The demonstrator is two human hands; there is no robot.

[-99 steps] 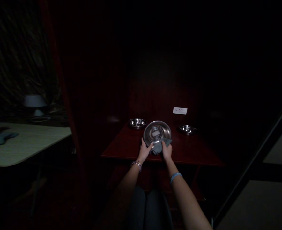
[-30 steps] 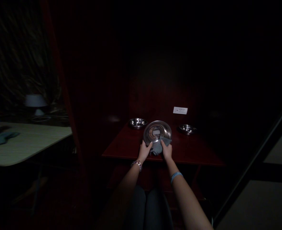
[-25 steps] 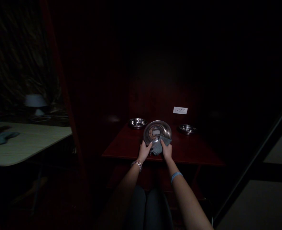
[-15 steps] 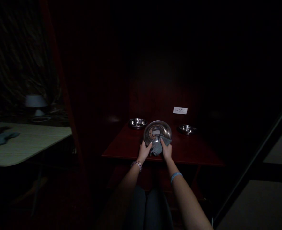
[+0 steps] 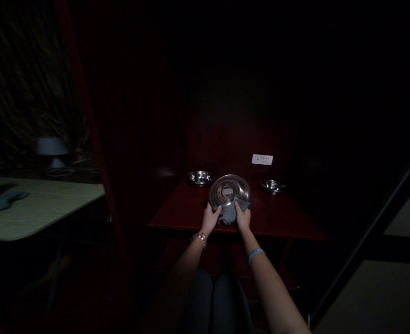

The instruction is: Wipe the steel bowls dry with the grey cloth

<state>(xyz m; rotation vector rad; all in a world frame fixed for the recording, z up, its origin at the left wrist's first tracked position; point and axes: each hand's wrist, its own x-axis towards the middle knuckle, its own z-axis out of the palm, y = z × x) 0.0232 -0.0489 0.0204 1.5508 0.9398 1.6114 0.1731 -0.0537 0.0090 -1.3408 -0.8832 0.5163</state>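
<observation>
L grip: my left hand (image 5: 211,218) is clamped on the steel bowl (image 5: 224,191) at its lower-left rim, thumb on the near face, other fingers mostly hidden behind. R grip: my right hand (image 5: 243,216) is closed on the grey cloth (image 5: 228,213), pinching it vs the bowl's lower-right rim, thumb on top; can't tell if any R fingers touch bare metal.

Bowl loc: between both hands, approx over the front half of the red bench (image 5: 177,214), tilted w/ its broad face twd me. Can't tell if the lower rim rests on the wood or hangs just above it. Pale rect patch mid-face, prob a label, too dim to read.

Handling (my est.): thin sheet metal, so light & stiff, not fragile, maybe dents if dropped. Polished, so prob slick, esp if damp; cloth side shd give better friction. Best hold = rim, opp sides, thumbs front / fingers behind; smooth curved wall is a poor spot. Cloth itself is soft, limp, bunched, w/ a loose corner sticking out R; easy to pinch anywhere.

Nearby: left bowl (image 5: 200,178) and right bowl (image 5: 272,187), both further back on the bench, upright, apart from my hands. Socket plate (image 5: 262,159) on the wall behind. Light's v. low, so fine detail n/a.
</observation>
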